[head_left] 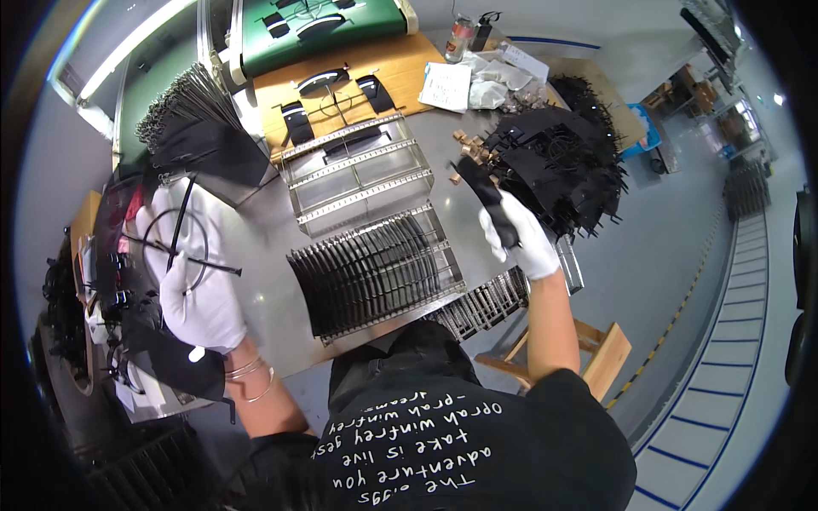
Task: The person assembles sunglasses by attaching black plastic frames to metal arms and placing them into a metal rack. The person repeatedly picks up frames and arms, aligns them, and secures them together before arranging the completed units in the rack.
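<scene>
In a white glove, my left hand [201, 300] is closed on a black ring frame with crossing rods [201, 258], held over the table's left side. My right hand [526, 237], also gloved in white, grips a black curved piece [486, 189] to the right of the metal racks. Between my hands a slotted metal rack [457, 277] carries a close row of curved black pieces [366, 277] standing on edge. Just beyond it is a second slotted rack [358, 181] with cross bars. Near my right hand lies a heap of black parts [558, 157] with copper-coloured blocks [471, 146].
A green conveyor [328, 38] at the back carries curved black pieces on a wire fixture. More pieces lie on a wooden board [366, 121]. Metal wire hooks [192, 102] are bundled back left. Crumpled bags [490, 85] lie back right; a wooden stool [603, 362] stands below right.
</scene>
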`<state>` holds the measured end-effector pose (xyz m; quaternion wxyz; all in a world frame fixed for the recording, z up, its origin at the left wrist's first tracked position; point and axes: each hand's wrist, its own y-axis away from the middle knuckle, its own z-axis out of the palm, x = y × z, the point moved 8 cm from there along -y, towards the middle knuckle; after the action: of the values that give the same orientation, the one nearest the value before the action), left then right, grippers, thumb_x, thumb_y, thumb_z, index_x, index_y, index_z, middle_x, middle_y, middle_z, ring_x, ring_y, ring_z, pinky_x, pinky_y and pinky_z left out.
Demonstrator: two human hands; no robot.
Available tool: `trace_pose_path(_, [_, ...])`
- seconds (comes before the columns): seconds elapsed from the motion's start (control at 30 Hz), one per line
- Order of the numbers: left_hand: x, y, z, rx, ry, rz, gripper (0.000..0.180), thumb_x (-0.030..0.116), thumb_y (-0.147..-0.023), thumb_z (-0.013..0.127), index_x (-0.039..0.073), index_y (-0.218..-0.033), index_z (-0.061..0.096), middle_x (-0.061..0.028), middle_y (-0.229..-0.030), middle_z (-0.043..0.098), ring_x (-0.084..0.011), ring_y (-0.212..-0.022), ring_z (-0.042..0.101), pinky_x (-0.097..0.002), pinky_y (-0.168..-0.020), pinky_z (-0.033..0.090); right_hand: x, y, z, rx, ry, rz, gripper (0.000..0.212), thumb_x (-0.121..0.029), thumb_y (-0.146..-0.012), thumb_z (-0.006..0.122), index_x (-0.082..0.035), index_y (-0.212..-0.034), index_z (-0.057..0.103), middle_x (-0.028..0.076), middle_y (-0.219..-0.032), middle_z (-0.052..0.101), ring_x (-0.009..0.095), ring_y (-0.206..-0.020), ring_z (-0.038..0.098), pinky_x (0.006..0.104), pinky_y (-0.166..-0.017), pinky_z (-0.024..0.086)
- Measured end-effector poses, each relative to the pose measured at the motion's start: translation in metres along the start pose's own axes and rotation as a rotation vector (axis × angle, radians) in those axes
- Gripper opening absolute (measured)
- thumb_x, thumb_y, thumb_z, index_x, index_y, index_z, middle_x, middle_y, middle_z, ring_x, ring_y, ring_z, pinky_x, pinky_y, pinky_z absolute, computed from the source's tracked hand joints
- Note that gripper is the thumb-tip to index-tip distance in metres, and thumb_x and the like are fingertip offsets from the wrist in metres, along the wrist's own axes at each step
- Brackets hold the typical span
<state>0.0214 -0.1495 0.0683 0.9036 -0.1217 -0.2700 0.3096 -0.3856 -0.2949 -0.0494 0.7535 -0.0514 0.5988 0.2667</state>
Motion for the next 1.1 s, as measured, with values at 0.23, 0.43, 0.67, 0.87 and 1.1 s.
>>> trace_pose_path(0.23, [-0.021,0.057,-0.006,0.091,-0.464,-0.084,0.065,0.032,-0.109,0.048,0.008,-0.165,0.027,-0.0206,-0.168,0.032,-0.0367,-0.136,0.054,-0.0444,-0.102,0.054,0.112,-0.026,-0.002,0.051,-0.184,0.37,0.05,-0.053,-0.104,0.055,-0.009,-0.128,0.059,0.006,-0.098,0.067,0.014,-0.073,0.06,0.0304,-0.058,0.051])
trace_pose_path(0.43, [-0.041,0.063,0.02,0.113,-0.853,0.044,0.062,0.033,-0.109,0.047,0.005,-0.163,0.03,-0.0287,-0.16,0.039,-0.0363,-0.115,0.065,-0.0389,-0.079,0.058,0.121,-0.042,0.019,-0.086,0.553,0.197,0.081,-0.053,-0.104,0.053,0.002,-0.16,0.03,0.032,-0.153,0.048,0.041,-0.143,0.049,0.0419,-0.119,0.038])
trace_pose_path(0.67, [-0.105,0.065,0.036,0.136,-0.723,-0.071,0.058,0.027,-0.108,0.045,0.0,-0.158,0.035,-0.0275,-0.139,0.057,-0.0363,-0.114,0.065,-0.0506,-0.108,0.047,-0.001,-0.014,0.058,-0.183,1.013,-0.321,0.09,-0.04,-0.087,0.08,-0.005,-0.158,0.037,0.026,-0.145,0.051,0.042,-0.134,0.053,0.0437,-0.114,0.044])
trace_pose_path(0.87, [-0.183,0.085,0.059,0.225,-0.24,-0.469,0.046,0.025,-0.105,0.048,0.004,-0.146,0.049,-0.0236,-0.127,0.061,-0.034,-0.083,0.061,-0.0452,-0.069,0.054,0.036,0.001,0.077,-0.586,-0.161,0.045,0.075,-0.013,-0.083,0.071,0.0,-0.153,0.047,0.015,-0.123,0.06,0.014,-0.083,0.061,0.0293,-0.074,0.052])
trace_pose_path(1.1, [-0.105,0.068,0.019,0.317,-0.507,-0.424,0.077,0.048,-0.106,0.044,-0.004,-0.161,0.03,-0.0248,-0.16,0.043,-0.0283,-0.11,0.062,-0.0378,-0.079,0.057,0.099,-0.044,-0.023,-0.019,-0.236,0.288,0.061,-0.056,-0.108,0.048,-0.002,-0.135,0.055,-0.001,-0.071,0.061,0.008,-0.049,0.054,0.0232,-0.049,0.047])
